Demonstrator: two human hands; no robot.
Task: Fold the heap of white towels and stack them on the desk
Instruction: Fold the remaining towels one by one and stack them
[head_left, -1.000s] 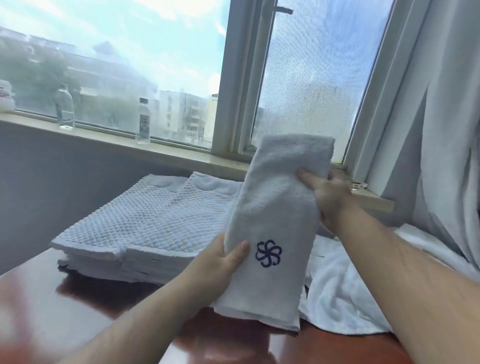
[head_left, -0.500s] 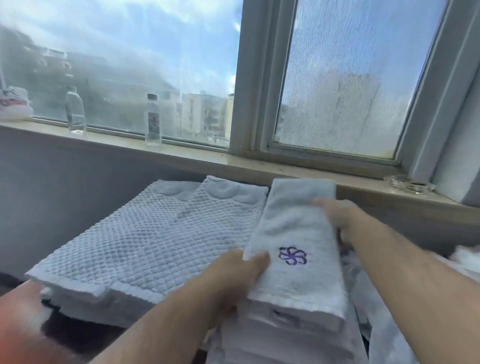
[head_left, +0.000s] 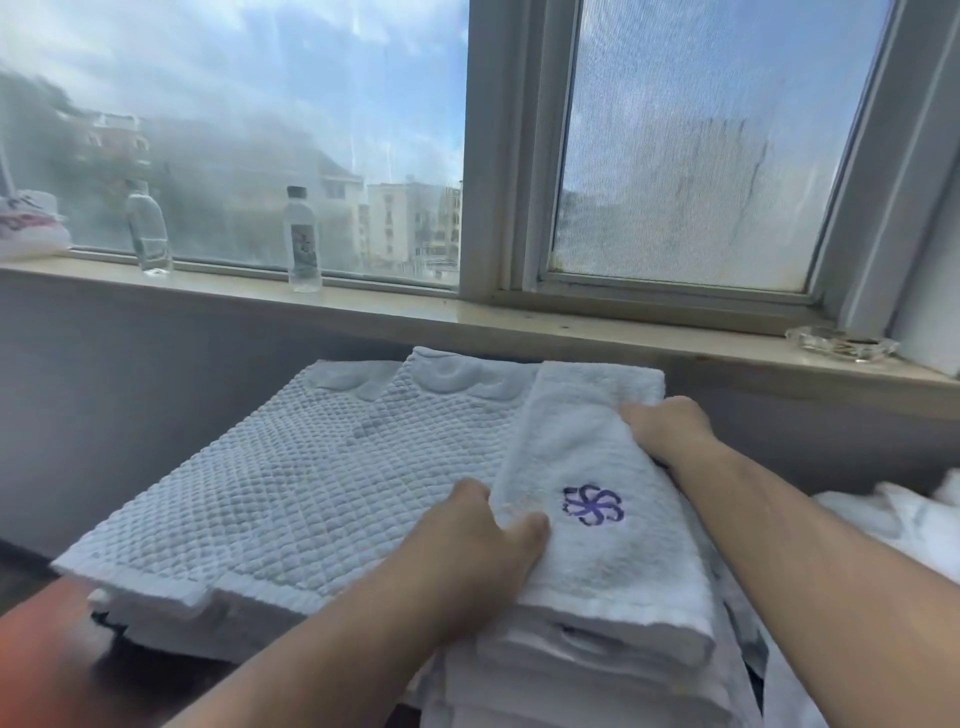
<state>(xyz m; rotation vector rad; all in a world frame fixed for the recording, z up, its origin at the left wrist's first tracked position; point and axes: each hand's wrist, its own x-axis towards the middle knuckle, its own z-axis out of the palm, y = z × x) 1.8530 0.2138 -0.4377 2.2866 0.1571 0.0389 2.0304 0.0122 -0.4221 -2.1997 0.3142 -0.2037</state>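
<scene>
A folded white towel (head_left: 587, 457) with a purple flower emblem lies on top of a stack of folded white towels (head_left: 582, 670) on the desk. My left hand (head_left: 483, 530) grips its near left edge, thumb on top. My right hand (head_left: 670, 426) holds its far right edge, fingers curled under. To the left lie two stacks of waffle-textured white mats (head_left: 291, 493), side by side. Unfolded white towels (head_left: 893, 525) are heaped at the right.
The reddish-brown desk (head_left: 47, 639) shows at the lower left. Behind runs a window sill (head_left: 395, 306) with two clear plastic bottles (head_left: 302, 239), a glass ashtray (head_left: 841, 343) at the right, and a white bag (head_left: 26, 223) at the far left.
The folded towel was held upright in the air; both hands have lowered it flat onto the stack beside the waffle mats. The camera tilted and moved closer.
</scene>
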